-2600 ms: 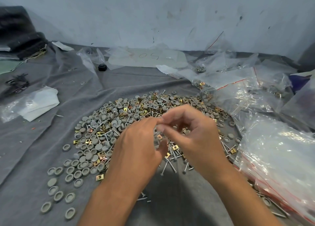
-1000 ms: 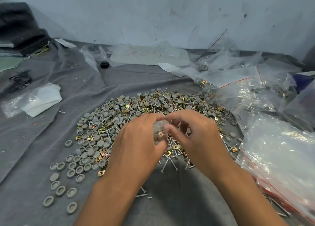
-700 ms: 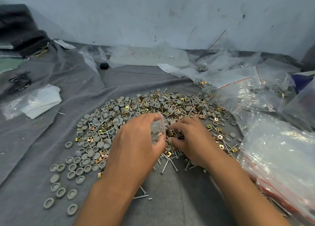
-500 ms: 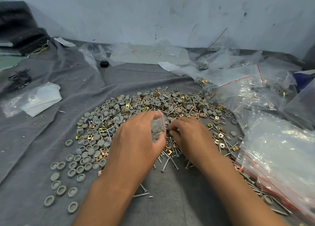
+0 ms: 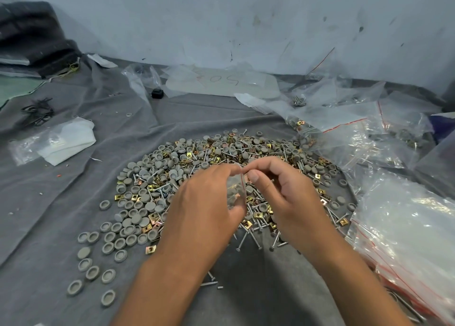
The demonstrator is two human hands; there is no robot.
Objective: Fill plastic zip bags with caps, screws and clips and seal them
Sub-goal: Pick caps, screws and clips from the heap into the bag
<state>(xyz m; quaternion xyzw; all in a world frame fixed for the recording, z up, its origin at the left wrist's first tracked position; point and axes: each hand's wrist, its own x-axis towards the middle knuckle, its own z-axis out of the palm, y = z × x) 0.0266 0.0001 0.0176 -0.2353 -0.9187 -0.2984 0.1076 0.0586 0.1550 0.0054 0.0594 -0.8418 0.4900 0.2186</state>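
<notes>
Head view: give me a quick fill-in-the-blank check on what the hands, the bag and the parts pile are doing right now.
1. The small zip bag is held between the left hand and the ____ hand.
2. The stripe along the bag's top edge is ____.
3. The pile of caps, screws and clips lies on a ____ cloth.
4. The loose row of grey caps lies to the ____ of the left forearm.

Missing words: right; red; grey; left
</notes>
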